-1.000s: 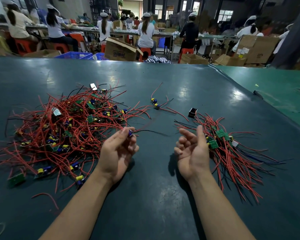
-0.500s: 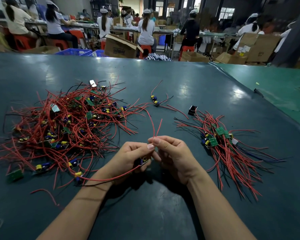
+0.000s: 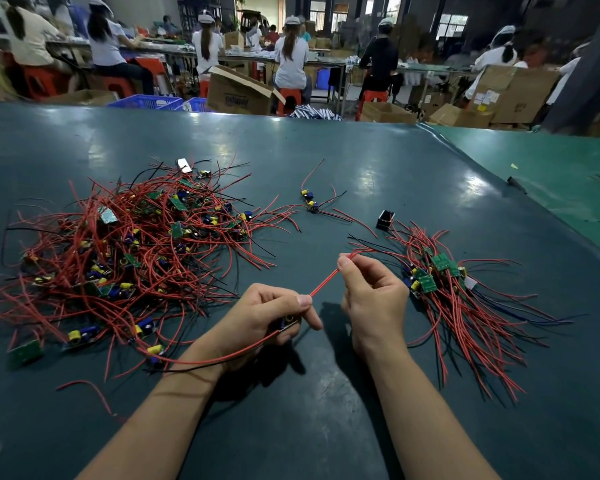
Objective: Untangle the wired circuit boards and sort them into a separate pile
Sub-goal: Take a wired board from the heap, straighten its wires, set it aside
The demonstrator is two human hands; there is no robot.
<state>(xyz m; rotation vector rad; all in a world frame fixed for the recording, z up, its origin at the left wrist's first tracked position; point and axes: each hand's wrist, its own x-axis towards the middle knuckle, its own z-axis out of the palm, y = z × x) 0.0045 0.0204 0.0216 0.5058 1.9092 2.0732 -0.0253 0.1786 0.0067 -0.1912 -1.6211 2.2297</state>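
head view, item by item.

bench (image 3: 326, 427): dark green mat, fills the middle and lower frame.

tangled heap (image 3: 128, 258): left of centre; many small circuit boards with yellow and blue parts, knotted in red and black leads. still large, so the sort looks far from finished.

sorted pile (image 3: 458, 296): right of centre; green boards bunched at its upper end, leads fanned toward the lower right.

stray boards (image 3: 310, 200): upper centre, apart from both piles, a black component (image 3: 385, 219) near them.

left hand (image 3: 267, 318): lower centre, grip closed round one small board (image 3: 289, 321), mostly hidden by the fingers; a red and a black lead trail from it to the left across the wrist.

right hand (image 3: 373, 296): just right of the left hand, thumb and forefinger pinching the red lead (image 3: 324, 282) that runs taut between the two hands.

handling, as judged: board light and rigid, best held by its edges, clear of the soldered parts; leads thin, limp and springy, prone to snag on neighbours. draw a lead through the fingertips along its length rather than jerk it, since the joints at the board may be fragile.
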